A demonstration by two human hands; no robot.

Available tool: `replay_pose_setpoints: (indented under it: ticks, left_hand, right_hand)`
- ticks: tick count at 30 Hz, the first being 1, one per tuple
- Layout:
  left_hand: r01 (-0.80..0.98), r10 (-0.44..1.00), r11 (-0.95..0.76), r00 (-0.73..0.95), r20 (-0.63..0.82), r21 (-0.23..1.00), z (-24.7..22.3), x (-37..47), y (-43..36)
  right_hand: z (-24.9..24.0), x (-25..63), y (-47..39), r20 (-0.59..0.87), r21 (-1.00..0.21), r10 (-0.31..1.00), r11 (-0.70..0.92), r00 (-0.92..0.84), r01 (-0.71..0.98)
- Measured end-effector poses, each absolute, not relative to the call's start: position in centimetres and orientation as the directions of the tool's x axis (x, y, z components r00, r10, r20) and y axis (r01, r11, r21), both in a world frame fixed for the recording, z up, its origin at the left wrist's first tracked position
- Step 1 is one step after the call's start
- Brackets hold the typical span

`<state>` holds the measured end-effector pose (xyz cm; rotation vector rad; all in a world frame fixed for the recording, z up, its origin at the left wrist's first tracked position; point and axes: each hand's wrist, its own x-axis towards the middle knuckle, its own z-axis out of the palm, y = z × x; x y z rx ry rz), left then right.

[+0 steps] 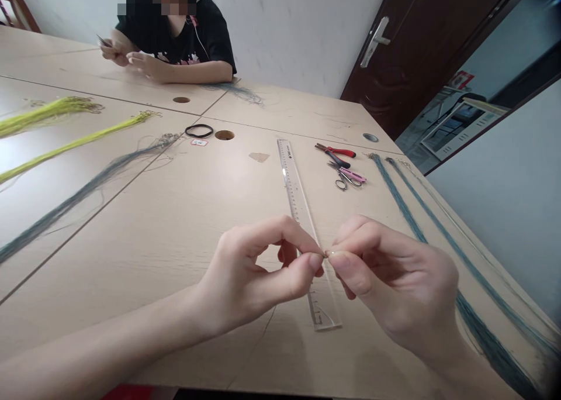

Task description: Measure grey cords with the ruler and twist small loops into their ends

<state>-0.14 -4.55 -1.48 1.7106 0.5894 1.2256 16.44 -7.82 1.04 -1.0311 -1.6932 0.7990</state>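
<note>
Left hand: (263, 265) above the table (175, 242), toward the near edge; thumb and index pinched shut on a tiny piece (326, 254), other fingers curled.
Right hand: (394, 277) facing it, thumb and index closed on the same piece, fingertips almost meeting.
Piece: off the table, over the ruler; too small to identify.
Ruler: (297, 192) clear, flat, near end under the hands, far end pointing at the far edge.
Right edge: two teal thread bundles (398, 198) and a paler one (438, 198), roughly parallel to it.
Left side: grey-blue bundle (87, 183) nearest, then thin yellow bundle (79, 145), thicker yellow bundle (56, 110).
Tools: scissors (343, 175) with pink-handled tool (354, 175) on them, red-and-black pliers (337, 152) just beyond; short of the far right corner.
Mid-table: paper scrap (259, 157); small tag (198, 143) beside black band (199, 137).
Far edge: co-worker (214, 43), one hand holding a thin pointed tool, loose teal threads (245, 93) by the elbow.
</note>
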Motion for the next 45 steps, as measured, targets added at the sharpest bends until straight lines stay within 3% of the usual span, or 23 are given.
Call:
replay_pose_setpoints:
  ticks: [11, 16, 21, 25, 30, 37, 45]
  left_hand:
    - [-0.115, 0.787, -0.483, 0.377, 0.488, 0.868, -1.4, -0.1, -4.6]
    - [0.0, 0.796, -0.556, 0.289, 0.532, 0.831, -1.5, 0.1, -4.5]
    - [0.097, 0.688, -0.713, 0.284, 0.668, 0.694, -1.8, 0.1, -4.3]
    - [0.172, 0.617, -0.784, 0.315, 0.721, 0.596, -2.1, 0.2, -3.9]
    - [0.243, 0.617, -0.787, 0.313, 0.722, 0.567, -2.3, 0.0, -3.5]
    - [0.342, 0.627, -0.775, 0.306, 0.716, 0.532, -2.4, 0.0, -3.3]
    - [0.432, 0.556, -0.81, 0.352, 0.753, 0.396, -3.2, 0.0, -2.6]
  right_hand:
    - [1.1, 16.4, -7.9, 0.404, -0.858, 0.899, 0.436, -0.168, 0.273]
    - [0.9, 16.7, -7.7, 0.189, -0.932, 0.974, 0.217, -0.121, 0.289]
    - [1.2, 16.6, -7.4, 0.014, -0.975, 0.985, 0.051, -0.169, 0.216]
    - [1.4, 16.4, -7.3, 0.011, -0.975, 0.986, 0.047, -0.164, 0.215]
    - [1.2, 16.5, -7.0, -0.042, -0.977, 0.985, -0.006, -0.165, 0.214]
    - [0.4, 16.2, -6.6, 0.052, -0.961, 0.995, 0.074, -0.089, 0.266]
    - [-0.7, 16.0, -5.7, -0.009, -0.968, 0.997, 0.01, -0.073, 0.251]
